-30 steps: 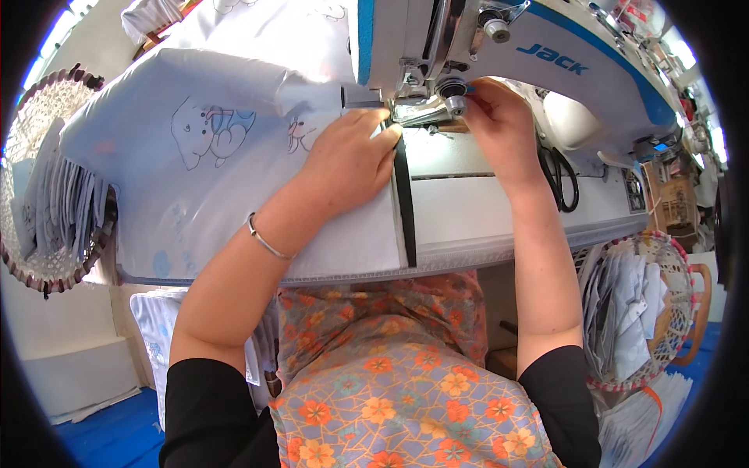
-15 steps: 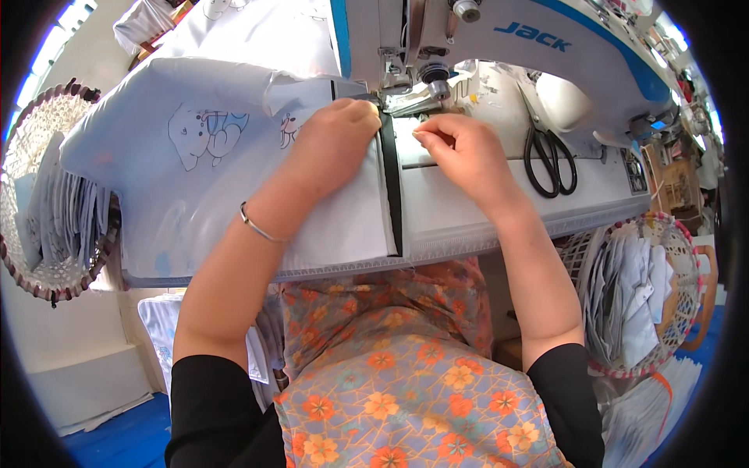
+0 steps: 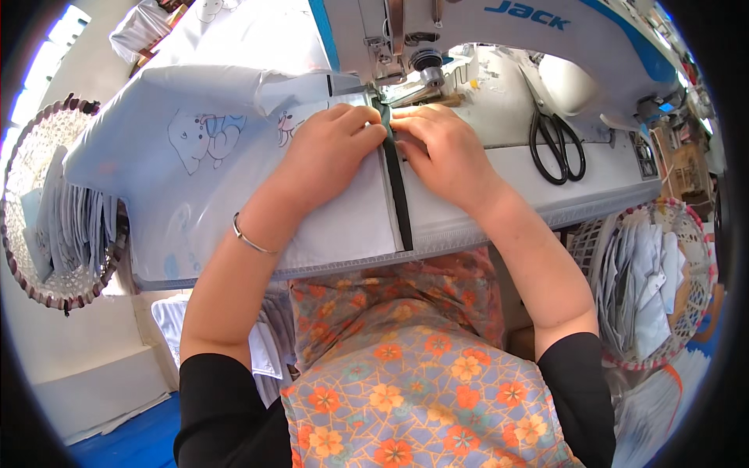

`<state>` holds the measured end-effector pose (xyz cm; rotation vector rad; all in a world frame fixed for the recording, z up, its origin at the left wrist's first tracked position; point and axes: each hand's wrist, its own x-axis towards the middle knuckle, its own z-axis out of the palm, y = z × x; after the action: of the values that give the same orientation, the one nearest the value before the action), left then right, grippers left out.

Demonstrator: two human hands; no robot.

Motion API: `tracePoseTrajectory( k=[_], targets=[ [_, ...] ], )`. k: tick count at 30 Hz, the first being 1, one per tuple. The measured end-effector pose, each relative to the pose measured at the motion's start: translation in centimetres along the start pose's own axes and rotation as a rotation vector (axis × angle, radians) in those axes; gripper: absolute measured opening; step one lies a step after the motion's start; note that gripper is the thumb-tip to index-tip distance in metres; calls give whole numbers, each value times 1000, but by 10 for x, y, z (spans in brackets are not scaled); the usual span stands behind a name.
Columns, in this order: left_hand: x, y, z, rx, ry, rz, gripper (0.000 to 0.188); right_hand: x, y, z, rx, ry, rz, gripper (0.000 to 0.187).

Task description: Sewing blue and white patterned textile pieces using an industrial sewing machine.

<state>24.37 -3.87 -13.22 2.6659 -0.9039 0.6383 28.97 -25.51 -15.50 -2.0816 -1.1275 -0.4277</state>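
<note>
White fabric printed with cartoon animals lies on the bed of a sewing machine. A narrow black strip runs along its right edge up to the presser foot area. My left hand rests on the fabric, fingers curled, thumb and forefinger pressed together at the cloth edge beside the strip. From the other side my right hand meets the strip, its fingertips pinching it just in front of the needle area. Its thumb tip is partly hidden under the fingers.
Black-handled scissors lie on the machine bed right of my right hand. A basket of folded cloth pieces stands at the left, another basket at the right. A ruler strip edges the table's front.
My right hand has moved left and come down onto the black strip from its raised pinch. My left hand has shifted slightly nearer, and its fingers have changed position at the edge.
</note>
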Motion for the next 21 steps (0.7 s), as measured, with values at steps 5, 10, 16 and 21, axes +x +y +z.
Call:
tracePoseTrajectory(
  k=[5, 10, 16, 21],
  targets=[
    [4, -5, 4, -39, -19, -60, 14, 0, -2, -2, 12, -24, 33, 24],
    [1, -5, -1, -87, 12, -97, 14, 1, -2, -2, 48, -23, 69, 21],
    [-2, 23, -25, -21, -221, 116, 19, 3, 1, -1, 37, -11, 43, 21],
    [-6, 12, -17, -154, -131, 80, 17, 3, 0, 1, 30, 1, 30, 21]
  ],
)
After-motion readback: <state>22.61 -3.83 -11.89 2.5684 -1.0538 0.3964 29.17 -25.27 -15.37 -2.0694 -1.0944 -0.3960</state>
